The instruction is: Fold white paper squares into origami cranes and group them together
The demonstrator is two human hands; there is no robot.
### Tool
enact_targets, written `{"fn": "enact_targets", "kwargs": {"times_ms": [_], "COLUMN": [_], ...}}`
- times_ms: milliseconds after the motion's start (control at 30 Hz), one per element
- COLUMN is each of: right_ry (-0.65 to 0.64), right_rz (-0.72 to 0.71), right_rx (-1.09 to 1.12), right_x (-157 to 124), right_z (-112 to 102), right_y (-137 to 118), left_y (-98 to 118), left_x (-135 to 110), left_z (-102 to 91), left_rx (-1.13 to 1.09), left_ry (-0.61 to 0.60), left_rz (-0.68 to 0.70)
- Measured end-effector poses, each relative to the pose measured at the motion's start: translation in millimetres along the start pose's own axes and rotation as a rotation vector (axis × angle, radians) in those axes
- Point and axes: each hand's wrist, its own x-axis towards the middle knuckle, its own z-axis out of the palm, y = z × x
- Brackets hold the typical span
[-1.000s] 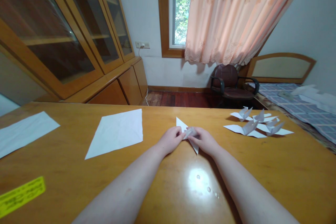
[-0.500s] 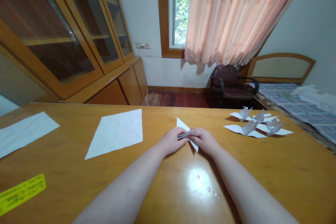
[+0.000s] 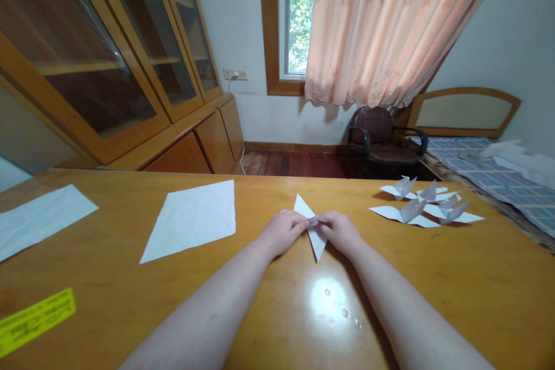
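A white folded paper crane (image 3: pixel 318 241) is between my two hands, just above or on the wooden table (image 3: pixel 277 324); its pointed wings stick out toward the far side and toward me. My left hand (image 3: pixel 285 231) pinches its left end, thumb and fingers closed. On the other end, my right hand (image 3: pixel 339 230) is closed too, fingertips close to the left ones. The paper's folded middle is partly hidden by my fingers. Several finished-looking folded paper cranes (image 3: pixel 411 211) stand grouped to the right, wings spread.
Left of my hands lies a flat white paper sheet (image 3: pixel 195 217), with another white sheet (image 3: pixel 43 217) at the far left. A yellow label with writing (image 3: pixel 37 321) is near the left front. Beyond the table are a chair (image 3: pixel 377 133), a glass-door cabinet (image 3: pixel 130 40) and a bed (image 3: pixel 468 156).
The paper crane has turned a little between my hands; its near point now reaches closer to me and more of it shows. Both hands stay in nearly the same place.
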Motion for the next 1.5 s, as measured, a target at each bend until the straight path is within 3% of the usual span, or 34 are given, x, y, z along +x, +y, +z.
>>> {"fn": "enact_targets", "kwargs": {"times_ms": [467,900,1067,1200,1367,1500], "right_ry": [0.080,0.159,0.326,0.451,0.428,0.321], "right_rz": [0.077,0.110,0.211,0.263,0.216,0.090], "right_rx": [-0.130,-0.224,-0.130,-0.224,-0.328,-0.387], "right_x": [-0.9,1.3,2.9,2.6,0.5,1.0], "right_z": [0.6,3.1,0.9,-2.1,-4.2,-4.3], "right_y": [4.6,9.4,15.0,14.6,13.1,12.5], "left_y": [-6.2,-13.8,-8.4,-2.3,-1.5,-3.7], "left_x": [-0.2,5.8,3.8,1.7,0.6,-0.1], "left_z": [3.6,11.0,5.7,3.3,6.1,7.4], "left_rx": [-0.085,0.057,-0.003,-0.083,-0.086,-0.096], "left_ry": [0.028,0.021,0.055,0.019,-0.004,0.021], "left_rz": [-0.035,-0.102,-0.106,-0.075,-0.056,-0.070]}}
